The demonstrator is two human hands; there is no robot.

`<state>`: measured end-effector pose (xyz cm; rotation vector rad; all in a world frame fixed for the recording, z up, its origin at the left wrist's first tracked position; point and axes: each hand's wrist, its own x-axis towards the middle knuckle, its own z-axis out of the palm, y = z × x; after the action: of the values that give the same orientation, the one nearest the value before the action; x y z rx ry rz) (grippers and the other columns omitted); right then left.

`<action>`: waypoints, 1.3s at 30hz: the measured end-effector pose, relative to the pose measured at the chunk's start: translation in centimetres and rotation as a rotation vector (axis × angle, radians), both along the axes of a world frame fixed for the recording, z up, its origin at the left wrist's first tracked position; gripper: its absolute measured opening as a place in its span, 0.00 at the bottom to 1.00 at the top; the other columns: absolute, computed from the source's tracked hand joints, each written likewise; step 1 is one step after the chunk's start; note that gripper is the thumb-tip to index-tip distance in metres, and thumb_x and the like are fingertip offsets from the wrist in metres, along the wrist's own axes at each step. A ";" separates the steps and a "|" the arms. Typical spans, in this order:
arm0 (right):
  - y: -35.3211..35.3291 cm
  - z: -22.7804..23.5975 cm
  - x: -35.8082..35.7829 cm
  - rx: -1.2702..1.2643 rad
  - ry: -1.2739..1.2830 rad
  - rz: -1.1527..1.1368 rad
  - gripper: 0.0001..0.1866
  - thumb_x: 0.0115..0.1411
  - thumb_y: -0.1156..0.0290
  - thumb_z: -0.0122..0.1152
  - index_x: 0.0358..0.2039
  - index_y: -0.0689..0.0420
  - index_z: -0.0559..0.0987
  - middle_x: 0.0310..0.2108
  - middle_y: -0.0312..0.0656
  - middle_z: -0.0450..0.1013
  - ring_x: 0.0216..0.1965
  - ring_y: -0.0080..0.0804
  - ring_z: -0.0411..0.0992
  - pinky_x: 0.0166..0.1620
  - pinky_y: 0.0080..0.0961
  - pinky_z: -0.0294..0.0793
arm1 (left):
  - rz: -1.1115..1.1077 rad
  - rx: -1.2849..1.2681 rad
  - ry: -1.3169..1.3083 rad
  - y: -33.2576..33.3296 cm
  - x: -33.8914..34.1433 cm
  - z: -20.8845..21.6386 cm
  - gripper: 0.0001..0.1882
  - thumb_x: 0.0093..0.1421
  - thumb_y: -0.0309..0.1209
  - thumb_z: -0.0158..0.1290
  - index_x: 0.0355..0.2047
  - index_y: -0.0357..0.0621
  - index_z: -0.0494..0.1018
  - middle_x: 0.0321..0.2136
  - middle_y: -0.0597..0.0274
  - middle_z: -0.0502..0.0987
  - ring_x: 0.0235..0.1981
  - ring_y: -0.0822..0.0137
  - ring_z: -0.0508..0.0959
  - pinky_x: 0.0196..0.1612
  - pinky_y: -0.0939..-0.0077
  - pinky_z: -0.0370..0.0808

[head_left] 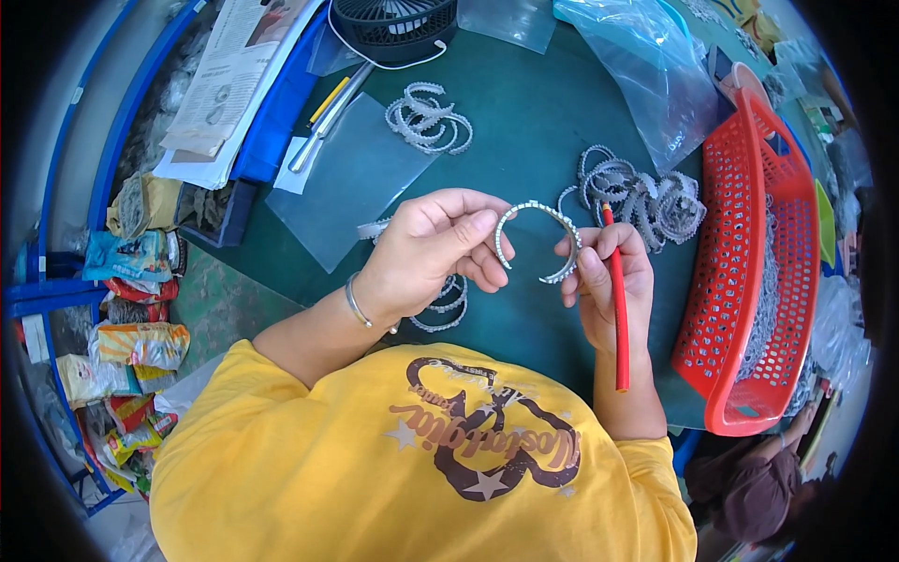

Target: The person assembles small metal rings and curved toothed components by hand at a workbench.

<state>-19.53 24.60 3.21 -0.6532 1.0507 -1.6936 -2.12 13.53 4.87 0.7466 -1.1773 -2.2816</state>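
Observation:
Between my hands is a metal cuff bracelet (534,204) with a toothed-looking rim and a gap facing me. My left hand (435,245) is closed, pinching its left side between thumb and fingers. Thumb and fingers of my right hand (613,286) grip the right side near the other end. A slim red pencil-like tool (619,323) also rests in my right hand, pointing down toward my forearm; its kind is unclear. Several similar bracelets (437,326) lie under my left hand, partly hidden by it. A larger pile of grey bracelets (655,204) sits just beyond my right hand.
More bracelets (426,117) lie beside a clear plastic sheet (361,159) on the green table (524,103). A red perforated basket (698,309) stands at the right. A black fan (393,23), a metal tool (328,117) and plastic bags (646,70) are farther back. Another person (749,487) is at lower right.

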 end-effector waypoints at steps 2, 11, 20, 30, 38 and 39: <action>0.1 0.1 0.0 0.014 0.012 -0.001 0.09 0.56 0.83 0.52 0.30 0.56 0.63 0.33 0.49 0.70 0.22 0.22 0.70 0.23 0.13 0.71 | -0.006 -0.014 0.001 0.1 0.0 -0.2 0.13 0.63 0.30 0.44 0.42 0.33 0.68 0.27 0.55 0.75 0.23 0.70 0.78 0.27 0.81 0.77; 0.5 -0.9 0.0 -0.230 0.465 -0.124 0.11 0.52 0.86 0.55 0.27 0.60 0.63 0.37 0.51 0.70 0.30 0.26 0.72 0.34 0.19 0.75 | 0.019 -0.363 -0.032 0.2 0.2 -0.9 0.11 0.60 0.28 0.48 0.40 0.33 0.72 0.36 0.52 0.74 0.33 0.68 0.77 0.35 0.78 0.77; 0.2 -0.7 0.3 -0.370 0.656 -0.218 0.12 0.51 0.82 0.60 0.28 0.60 0.63 0.39 0.57 0.71 0.38 0.40 0.73 0.41 0.27 0.74 | 0.014 -0.392 0.143 0.3 0.2 -0.7 0.15 0.53 0.17 0.54 0.42 0.33 0.71 0.42 0.58 0.69 0.40 0.68 0.75 0.42 0.79 0.75; 0.1 0.5 0.8 -0.510 0.828 -0.268 0.18 0.48 0.83 0.62 0.30 0.60 0.60 0.44 0.60 0.64 0.43 0.48 0.72 0.43 0.34 0.77 | 0.104 -0.623 0.155 0.8 0.0 -1.3 0.20 0.48 0.08 0.51 0.42 0.31 0.67 0.42 0.52 0.67 0.43 0.59 0.75 0.43 0.72 0.77; 0.6 0.2 0.4 -0.457 0.873 -0.290 0.18 0.47 0.85 0.63 0.30 0.58 0.61 0.39 0.55 0.68 0.34 0.34 0.72 0.38 0.24 0.75 | 0.140 -0.808 0.130 0.9 0.2 -1.2 0.17 0.47 0.08 0.51 0.38 0.30 0.69 0.41 0.50 0.66 0.41 0.58 0.76 0.44 0.71 0.77; 0.6 0.1 0.4 -0.438 0.850 -0.291 0.19 0.47 0.85 0.63 0.30 0.57 0.61 0.39 0.54 0.69 0.34 0.32 0.72 0.37 0.22 0.74 | 0.139 -0.840 0.113 0.9 0.3 -1.2 0.17 0.46 0.08 0.52 0.38 0.30 0.69 0.41 0.50 0.67 0.41 0.58 0.76 0.43 0.71 0.78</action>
<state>-19.13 25.16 3.34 -1.6682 1.3995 -1.9585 -1.84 14.41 3.68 0.3443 -1.7606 -1.4658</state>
